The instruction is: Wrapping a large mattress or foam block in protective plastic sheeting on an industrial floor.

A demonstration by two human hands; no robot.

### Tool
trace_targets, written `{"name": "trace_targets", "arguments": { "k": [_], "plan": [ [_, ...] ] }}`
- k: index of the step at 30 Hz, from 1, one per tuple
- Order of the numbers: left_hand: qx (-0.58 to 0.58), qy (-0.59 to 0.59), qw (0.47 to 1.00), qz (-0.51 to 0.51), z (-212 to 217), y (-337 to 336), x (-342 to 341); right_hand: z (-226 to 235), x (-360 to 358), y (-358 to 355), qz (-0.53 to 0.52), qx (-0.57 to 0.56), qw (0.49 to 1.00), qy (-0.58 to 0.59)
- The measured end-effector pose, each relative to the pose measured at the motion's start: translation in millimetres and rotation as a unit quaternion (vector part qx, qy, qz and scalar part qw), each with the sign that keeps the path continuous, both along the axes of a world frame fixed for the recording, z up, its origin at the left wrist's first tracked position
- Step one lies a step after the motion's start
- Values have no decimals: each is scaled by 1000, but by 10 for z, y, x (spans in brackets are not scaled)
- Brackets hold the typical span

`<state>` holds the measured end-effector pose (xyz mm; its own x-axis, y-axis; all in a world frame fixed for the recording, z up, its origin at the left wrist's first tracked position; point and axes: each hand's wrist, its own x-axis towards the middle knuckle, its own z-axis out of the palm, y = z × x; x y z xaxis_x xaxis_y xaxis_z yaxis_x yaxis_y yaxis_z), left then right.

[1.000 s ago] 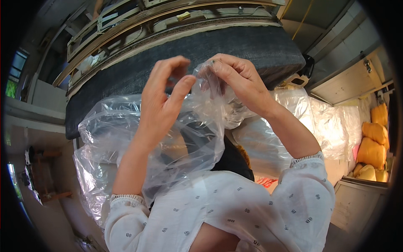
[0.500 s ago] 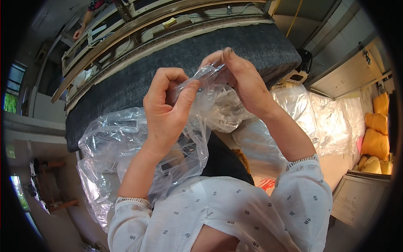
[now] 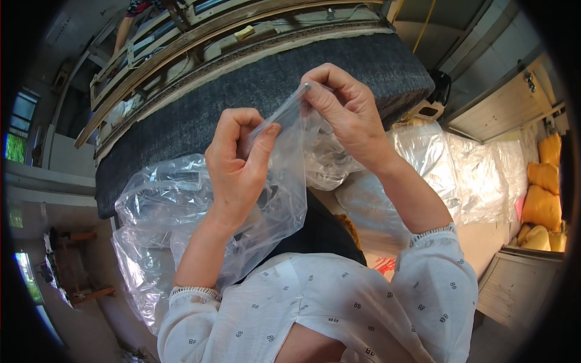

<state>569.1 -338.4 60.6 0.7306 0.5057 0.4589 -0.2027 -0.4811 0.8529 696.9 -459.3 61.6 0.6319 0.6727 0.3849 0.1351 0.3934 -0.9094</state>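
Observation:
Between my two hands a clear plastic sheet point(image 3: 284, 157) is stretched, its upper edge running up to the right. My left hand point(image 3: 238, 160) pinches it between thumb and curled fingers. Higher up, my right hand point(image 3: 342, 112) grips the corner of the plastic between thumb and forefinger. The film hangs down across my lap, and more crumpled clear plastic point(image 3: 157, 193) spreads to the left over the edge of a dark cloth-covered table point(image 3: 242, 78). Behind my right wrist lies another bunched piece of clear plastic point(image 3: 327, 157). Whether the film is one layer or two I cannot tell.
Wooden rails point(image 3: 200, 45) run along the table's far side, with a small yellow item point(image 3: 244, 32) on them. A pile of clear plastic point(image 3: 460, 175) lies to the right. Yellow bundles point(image 3: 541, 199) sit by a wooden cabinet point(image 3: 520, 287). Another person's arm point(image 3: 124, 33) shows at the far left.
My right hand has shifted its hold, closing on the film's corner. The gathered plastic between my hands is now pulled smoother and flatter. My left hand has dropped slightly.

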Motion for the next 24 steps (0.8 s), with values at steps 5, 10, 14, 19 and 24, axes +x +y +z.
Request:
{"name": "trace_targets", "arguments": {
  "k": [5,10,14,19,24],
  "plan": [
    [22,4,1000,3,18,10,-59,11,22,-10,32,14,999,15],
    [41,12,999,3,31,69,-161,56,14,30,28,2,1000,9],
    [-12,21,1000,4,42,205,-217,2,94,156,-47,-30,997,-58],
    [3,56,998,41,-114,571,51,-269,499,577,-199,-96,952,-213],
    [70,98,990,78,-650,1199,476,-863,1041,1146,-301,-158,903,-264]
  ]
}}
